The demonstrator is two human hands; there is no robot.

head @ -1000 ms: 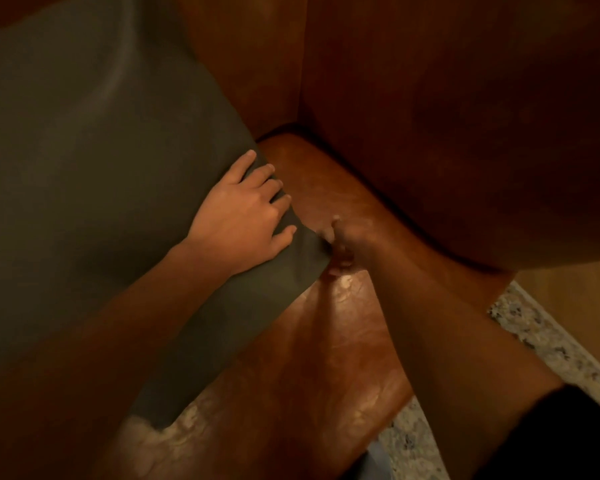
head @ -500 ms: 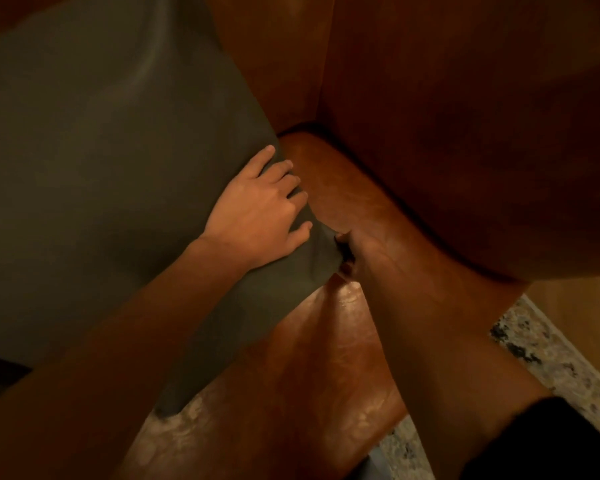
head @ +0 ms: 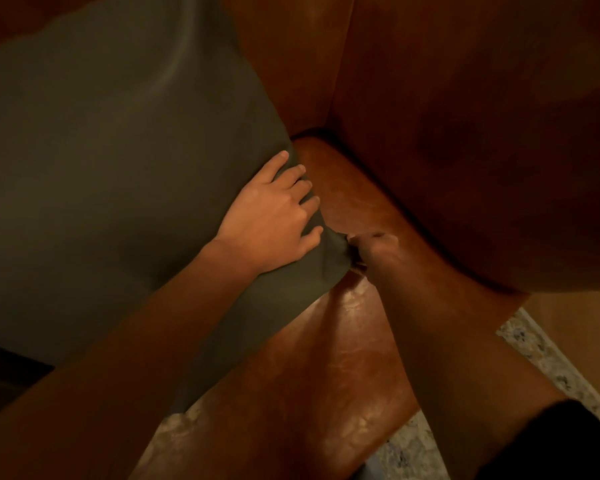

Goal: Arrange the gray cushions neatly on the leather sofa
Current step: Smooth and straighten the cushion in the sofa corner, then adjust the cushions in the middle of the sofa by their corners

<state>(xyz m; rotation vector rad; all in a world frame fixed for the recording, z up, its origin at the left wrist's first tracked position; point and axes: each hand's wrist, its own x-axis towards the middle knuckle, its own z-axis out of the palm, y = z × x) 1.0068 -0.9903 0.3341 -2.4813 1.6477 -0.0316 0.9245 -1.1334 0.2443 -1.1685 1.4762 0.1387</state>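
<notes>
- Since a second ago, the cushion [head: 118, 168] has slid a little to the right, closer to the corner of the sofa [head: 343, 341]. Both hands have gone that way with it.
- More of the gray cloth now covers the seat than before, and less brown leather shows between the cushion and the corner.
- The cushion is big and gray. It fills the left half of the view. Its top leans on the back [head: 284, 64] of the sofa and its bottom sits on the seat.
- The left hand [head: 267, 220] lies flat on the cushion, close to its right edge. Its fingers are spread and almost straight. It presses on the cloth and does not grab it. The fingertips reach the edge of the cushion.
- The right hand [head: 371, 247] is closed like a fist at the cushion's lower right corner. It holds that corner tight, and the cloth bunches up where the hand meets it.
- The two hands are near each other, with only a small strip of cloth between them.
- The armrest [head: 482, 133] stands tall on the right side, just beside the right hand. It meets the back in a dark corner above the hands.
- The seat is shiny brown leather and shows under the two arms.
- A dark sleeve [head: 568, 441] covers the right arm near the bottom right.
- A speckled rug [head: 534, 351] lies on the floor [head: 586, 323] beside the sofa, at the lower right.
</notes>
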